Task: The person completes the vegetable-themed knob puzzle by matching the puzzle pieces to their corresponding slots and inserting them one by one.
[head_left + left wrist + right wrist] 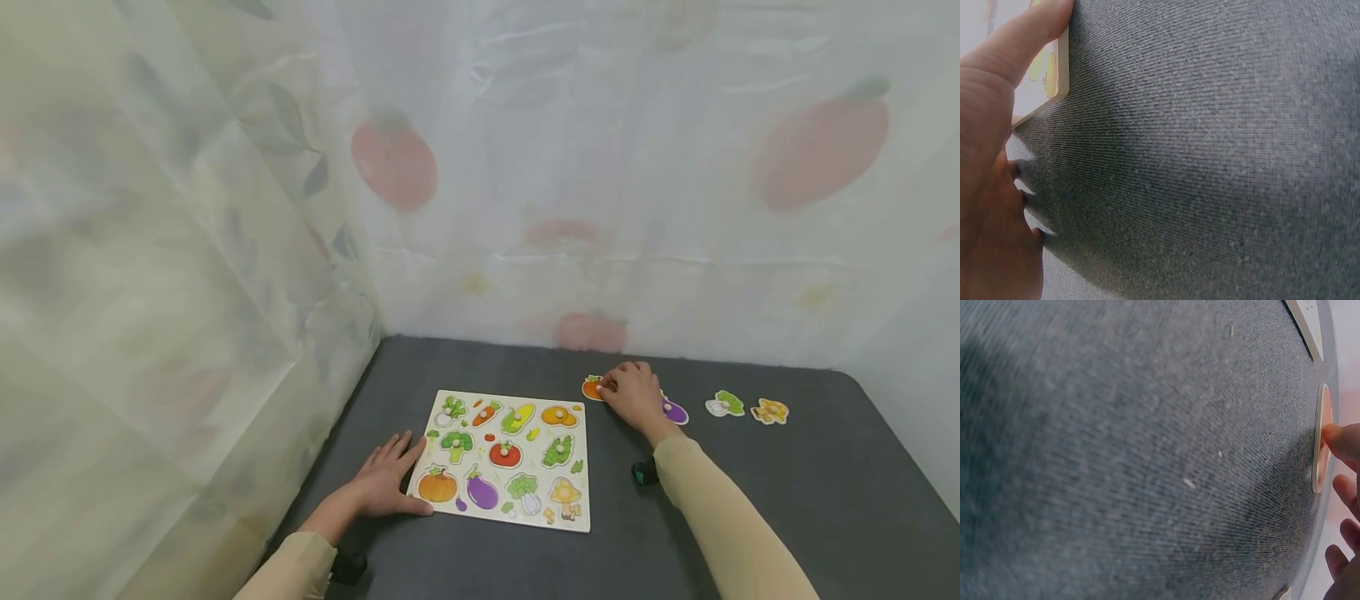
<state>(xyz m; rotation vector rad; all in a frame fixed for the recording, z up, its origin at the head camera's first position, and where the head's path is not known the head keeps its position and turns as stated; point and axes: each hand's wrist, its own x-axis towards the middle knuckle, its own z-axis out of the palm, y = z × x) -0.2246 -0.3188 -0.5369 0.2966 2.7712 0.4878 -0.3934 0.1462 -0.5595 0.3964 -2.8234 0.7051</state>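
A wooden vegetable puzzle board (536, 522) lies flat on the dark table. My left hand (386, 479) rests at its left edge, fingers spread, the thumb (1029, 34) against the board's near corner in the left wrist view. Beyond the board's far right corner, my right hand (636, 393) pinches at an orange pumpkin puzzle piece (591, 387). In the right wrist view, the thumb tip touches the face of that piece (1321, 456), which lies on the table. A purple eggplant piece (677, 412) lies beside the right wrist, partly covered by it.
A green-and-white cabbage piece (724, 404) and a yellow mushroom piece (770, 411) lie farther right on the table (750, 492). Knobbed pieces fill the board's upper rows; its bottom-row shapes show no knobs. Printed curtains (480, 208) hang behind and at the left.
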